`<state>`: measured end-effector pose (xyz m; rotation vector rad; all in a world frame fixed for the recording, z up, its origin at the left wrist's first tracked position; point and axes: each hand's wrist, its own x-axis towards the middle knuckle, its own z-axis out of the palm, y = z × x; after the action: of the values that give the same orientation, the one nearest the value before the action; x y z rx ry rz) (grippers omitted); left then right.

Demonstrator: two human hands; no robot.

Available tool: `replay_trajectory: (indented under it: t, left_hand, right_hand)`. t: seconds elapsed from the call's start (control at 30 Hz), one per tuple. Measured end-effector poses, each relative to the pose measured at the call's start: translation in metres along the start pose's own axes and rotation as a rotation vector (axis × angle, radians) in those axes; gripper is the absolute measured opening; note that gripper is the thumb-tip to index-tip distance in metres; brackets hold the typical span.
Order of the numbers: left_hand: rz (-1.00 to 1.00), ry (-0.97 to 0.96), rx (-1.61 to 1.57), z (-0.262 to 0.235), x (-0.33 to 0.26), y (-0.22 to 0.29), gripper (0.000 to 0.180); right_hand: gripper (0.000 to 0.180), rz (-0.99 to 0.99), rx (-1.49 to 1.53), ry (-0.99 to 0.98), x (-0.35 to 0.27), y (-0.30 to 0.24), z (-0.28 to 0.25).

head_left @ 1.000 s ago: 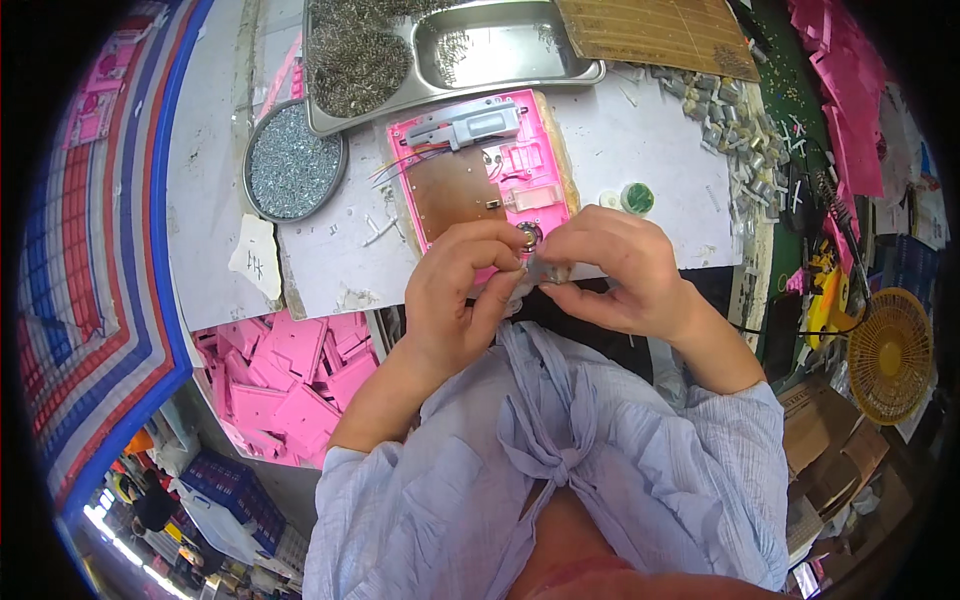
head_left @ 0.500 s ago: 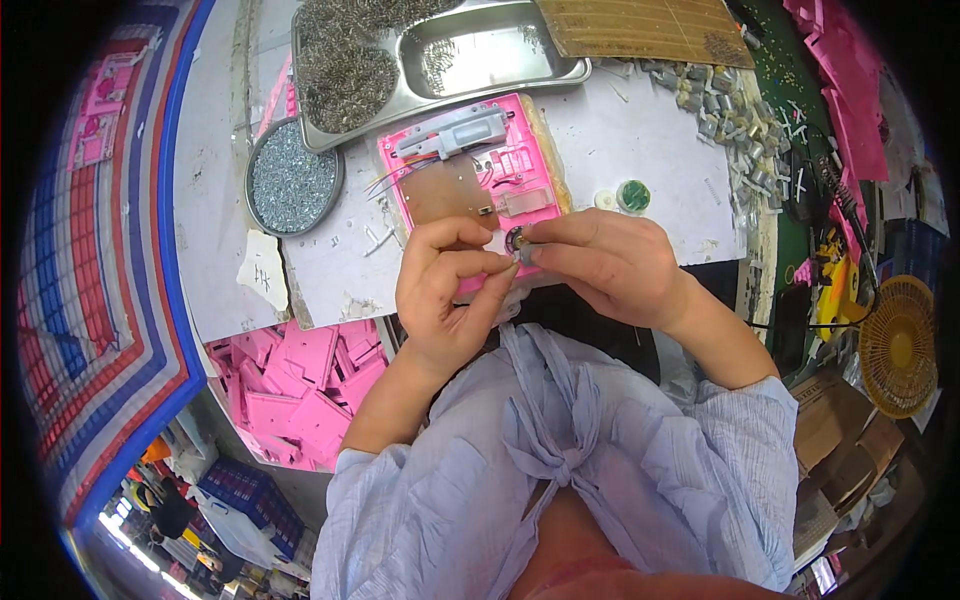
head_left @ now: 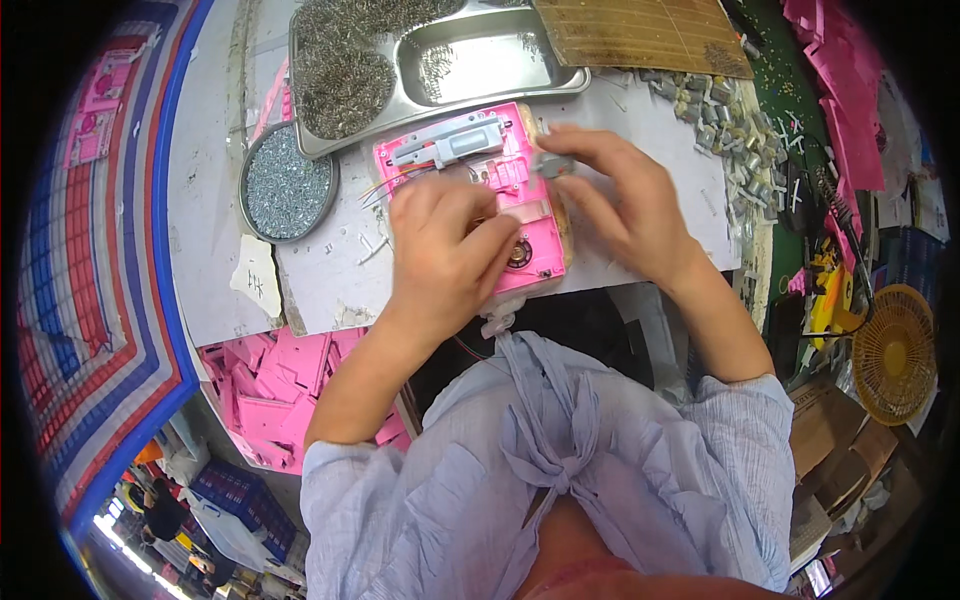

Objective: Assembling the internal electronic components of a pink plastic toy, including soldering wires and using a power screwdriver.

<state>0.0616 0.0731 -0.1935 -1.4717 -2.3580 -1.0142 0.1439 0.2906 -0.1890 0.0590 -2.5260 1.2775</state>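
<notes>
A pink plastic housing (head_left: 545,240) lies inner side up in front of me, a long grey mechanism (head_left: 462,146) with thin wires along its far edge. A small round dark part with a brass-coloured centre (head_left: 519,253) sits near its close right corner. My right hand (head_left: 625,195) pinches a small grey motor (head_left: 553,166) between thumb and forefinger, over the housing's right edge. My left hand (head_left: 445,240) is over the housing's left half, its fingers curled together; their tips and anything in them are hidden.
Behind the housing stands a metal tray (head_left: 575,82) of small metal pieces, partly under cardboard (head_left: 645,35). A round dish of silvery bits (head_left: 290,185) is at left. Several small motors (head_left: 715,115) are heaped at right. Pink panels (head_left: 275,375) fill a space below left.
My right hand has moved away from the round part, up and right with the motor. My left hand has shifted left and turned over the housing, uncovering the round part.
</notes>
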Motion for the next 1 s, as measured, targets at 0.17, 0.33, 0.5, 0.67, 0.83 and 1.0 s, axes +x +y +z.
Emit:
replay_trajectory:
  t: [0.17,0.33,0.5,0.67,0.83,1.0]
  left_hand:
    - [-0.116,-0.073,0.04,-0.017,-0.033,-0.005,0.025]
    - [-0.31,0.22,0.019,-0.023,-0.023,-0.027,0.026]
    - [-0.388,0.062,0.254,-0.024,-0.033,-0.035,0.016]
    - [-0.261,0.153,0.185,-0.016,-0.042,-0.022,0.013]
    - [-0.22,0.156,0.191,-0.017,-0.045,-0.027,0.013]
    - [-0.23,0.173,0.176,-0.017,-0.041,-0.026,0.016]
  right_hand:
    - [0.024,-0.114,-0.209,-0.072,0.015,0.003,0.019]
    - [0.027,-0.095,-0.28,-0.079,0.019,0.001,0.023]
    - [0.023,-0.07,-0.372,-0.125,0.025,-0.008,0.016]
    - [0.023,-0.094,-0.462,-0.17,0.032,-0.016,0.015]
    - [0.024,-0.299,-0.479,-0.071,0.046,-0.036,0.011]
    - [0.023,-0.45,-0.308,-0.204,0.071,-0.032,0.058]
